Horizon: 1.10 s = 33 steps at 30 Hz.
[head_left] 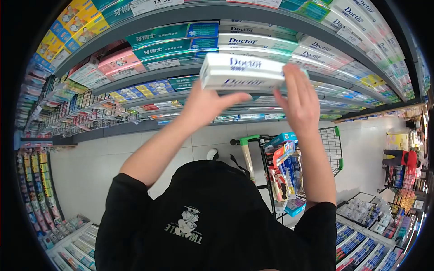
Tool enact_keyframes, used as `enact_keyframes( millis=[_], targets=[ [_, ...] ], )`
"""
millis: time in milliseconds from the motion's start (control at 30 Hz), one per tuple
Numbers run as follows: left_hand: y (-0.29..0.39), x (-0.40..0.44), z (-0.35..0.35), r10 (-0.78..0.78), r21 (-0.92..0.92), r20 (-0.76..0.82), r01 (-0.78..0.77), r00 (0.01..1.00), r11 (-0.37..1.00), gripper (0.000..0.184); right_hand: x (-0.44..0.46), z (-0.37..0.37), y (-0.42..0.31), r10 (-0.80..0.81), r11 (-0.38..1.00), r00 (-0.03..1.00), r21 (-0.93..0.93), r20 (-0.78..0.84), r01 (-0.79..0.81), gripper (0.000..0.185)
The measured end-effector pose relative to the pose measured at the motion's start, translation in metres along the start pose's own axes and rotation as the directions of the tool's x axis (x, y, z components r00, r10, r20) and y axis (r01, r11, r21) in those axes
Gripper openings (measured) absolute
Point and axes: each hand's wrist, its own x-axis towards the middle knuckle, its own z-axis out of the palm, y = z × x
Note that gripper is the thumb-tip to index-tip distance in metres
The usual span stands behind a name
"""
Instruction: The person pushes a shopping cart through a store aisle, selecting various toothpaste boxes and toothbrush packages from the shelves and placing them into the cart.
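Note:
A white toothpaste box [244,72] with blue "Doctor" lettering is held up in front of the shelf, slightly blurred. The lettering shows on two faces; whether it is one box or two stacked I cannot tell. My left hand [203,105] is at the box's left end, its thumb stretched out below and its fingers hidden behind the carton. At the other end, my right hand [300,99] grips the box with fingers over the top and thumb beneath. Behind it, similar white Doctor boxes [246,41] lie stacked on the shelf beside green toothpaste boxes [174,49].
Below my right forearm stands a shopping cart [332,149] with green trim, holding several packaged goods [285,174]. Shelf edges [190,12] with price tags curve across the top. A person in red [409,159] is far right. Pale tiled floor [144,151] lies around me.

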Motion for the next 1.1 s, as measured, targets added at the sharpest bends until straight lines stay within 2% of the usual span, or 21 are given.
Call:
enact_keyframes(
  millis=[33,67,100,133,200,300,400,500,600,733,1000,1100],
  targets=[
    [-0.012,0.007,-0.008,0.110,0.208,-0.230,-0.062,0.967,0.976,0.092,0.003,0.006,0.012,-0.017,1.000,0.999,-0.027,-0.041,0.016,0.063],
    [-0.019,0.014,-0.026,0.418,0.540,-0.288,-0.214,0.861,0.814,0.091,0.005,0.011,0.023,-0.036,0.998,0.996,-0.057,-0.084,0.031,0.060],
    [-0.035,0.024,-0.049,0.597,0.681,-0.246,-0.302,0.764,0.667,0.088,0.008,0.013,0.033,-0.043,0.995,0.995,-0.089,-0.092,0.035,0.059],
    [-0.038,0.031,-0.065,0.685,0.803,-0.227,-0.265,0.692,0.534,0.083,0.011,0.014,0.042,-0.051,0.992,0.994,-0.121,-0.098,0.039,0.057],
    [-0.042,0.040,-0.095,0.695,0.892,-0.138,-0.216,0.706,0.397,0.080,0.014,0.017,0.052,-0.044,0.985,0.994,-0.169,-0.098,0.027,0.055],
    [-0.046,0.047,-0.116,0.623,0.926,-0.040,-0.206,0.781,0.317,0.072,0.019,0.024,0.060,-0.014,0.975,0.997,-0.221,-0.077,-0.004,0.057],
    [-0.066,0.057,-0.127,0.780,0.893,0.029,-0.367,0.626,0.261,0.063,0.022,0.031,0.060,0.003,0.971,0.999,-0.237,-0.038,-0.012,0.060],
    [-0.080,0.065,-0.138,0.775,0.885,0.046,-0.385,0.630,0.260,0.056,0.029,0.041,0.056,-0.001,0.974,0.999,-0.225,-0.037,-0.007,0.064],
    [-0.086,0.066,-0.144,0.666,0.957,-0.002,-0.192,0.746,0.218,0.052,0.037,0.050,0.052,-0.010,0.976,0.999,-0.216,-0.039,0.001,0.063],
    [-0.087,0.065,-0.150,0.733,0.967,-0.005,-0.185,0.680,0.178,0.050,0.046,0.060,0.044,-0.006,0.978,0.999,-0.206,-0.034,-0.001,0.061],
    [-0.088,0.061,-0.153,0.744,0.960,-0.055,-0.171,0.666,0.223,0.048,0.057,0.077,0.041,0.073,0.969,0.997,-0.234,-0.030,-0.078,0.066],
    [-0.094,0.061,-0.152,0.724,0.950,-0.091,-0.158,0.684,0.268,0.047,0.061,0.081,0.046,0.137,0.976,0.991,-0.170,-0.002,-0.135,0.064]
  ],
)
